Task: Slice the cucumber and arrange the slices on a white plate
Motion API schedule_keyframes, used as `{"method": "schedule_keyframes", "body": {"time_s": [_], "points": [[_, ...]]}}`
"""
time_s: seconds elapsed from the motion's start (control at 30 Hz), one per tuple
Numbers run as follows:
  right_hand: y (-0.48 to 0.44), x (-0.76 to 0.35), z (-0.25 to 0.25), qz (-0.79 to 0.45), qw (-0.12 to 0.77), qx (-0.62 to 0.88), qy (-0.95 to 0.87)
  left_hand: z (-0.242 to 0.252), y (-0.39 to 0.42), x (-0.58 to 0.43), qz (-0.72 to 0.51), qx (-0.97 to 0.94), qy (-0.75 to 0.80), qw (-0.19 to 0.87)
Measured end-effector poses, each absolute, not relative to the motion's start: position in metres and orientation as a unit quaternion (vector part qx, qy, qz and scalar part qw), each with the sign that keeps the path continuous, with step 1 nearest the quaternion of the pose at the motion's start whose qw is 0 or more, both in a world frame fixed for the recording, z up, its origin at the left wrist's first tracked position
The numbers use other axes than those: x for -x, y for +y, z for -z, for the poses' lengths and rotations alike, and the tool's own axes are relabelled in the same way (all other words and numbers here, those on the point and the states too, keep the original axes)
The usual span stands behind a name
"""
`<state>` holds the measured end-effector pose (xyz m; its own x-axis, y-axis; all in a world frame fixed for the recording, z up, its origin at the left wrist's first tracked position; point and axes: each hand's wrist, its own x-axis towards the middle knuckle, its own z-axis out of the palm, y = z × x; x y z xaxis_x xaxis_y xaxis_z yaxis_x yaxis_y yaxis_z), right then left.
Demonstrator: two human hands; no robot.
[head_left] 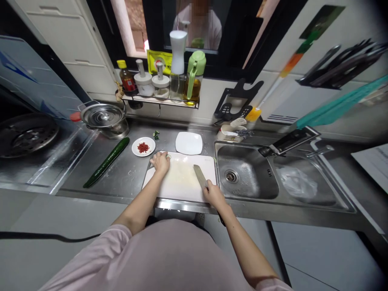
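Note:
My right hand (214,195) is wrapped round the handle of a kitchen knife (199,176), its broad blade lying over the right part of a white cutting board (182,190). At the board's far left corner is my left hand (161,162), fingers bent downward. A small pale piece with a green rim (168,156), perhaps cucumber, shows at its fingertips; the grip is partly hidden. The board looks wet in the middle. Left of it, a whole cucumber (106,162) lies slantwise on the steel counter. A small white plate (136,150) holds chopped red bits (143,147).
Beyond the board are an unfilled white square plate (188,143) and green scraps (155,134). A lidded steel pot (104,117) stands back left. The sink (247,173) with its black faucet (285,142) adjoins on the right. Bottles line a rack (169,100) under the window.

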<state>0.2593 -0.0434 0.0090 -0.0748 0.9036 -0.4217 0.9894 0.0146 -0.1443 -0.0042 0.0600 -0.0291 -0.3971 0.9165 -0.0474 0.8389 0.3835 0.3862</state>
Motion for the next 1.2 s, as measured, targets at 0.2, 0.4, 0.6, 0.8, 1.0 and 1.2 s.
{"method": "schedule_keyframes", "body": {"time_s": [0.2,0.4,0.6,0.8,1.0,1.2], "points": [[-0.042,-0.264,-0.007,0.209,0.103,-0.672,0.703,0.036,0.068,0.005,-0.100,-0.586,0.798,0.100],[-0.040,-0.263,-0.011,0.214,0.112,-0.666,0.706,0.028,0.064,-0.001,-0.135,-0.547,0.808,0.174],[-0.042,-0.254,-0.016,0.216,0.133,-0.653,0.713,0.033,0.034,-0.025,-0.180,-0.492,0.788,0.323],[-0.051,-0.241,-0.023,0.224,0.161,-0.614,0.740,0.041,0.012,-0.040,-0.143,-0.554,0.760,0.307],[-0.057,-0.230,-0.028,0.227,0.175,-0.584,0.759,0.039,0.011,-0.037,-0.114,-0.588,0.761,0.248],[-0.057,-0.227,-0.027,0.226,0.181,-0.577,0.764,0.039,0.011,-0.037,-0.111,-0.589,0.763,0.244]]}}
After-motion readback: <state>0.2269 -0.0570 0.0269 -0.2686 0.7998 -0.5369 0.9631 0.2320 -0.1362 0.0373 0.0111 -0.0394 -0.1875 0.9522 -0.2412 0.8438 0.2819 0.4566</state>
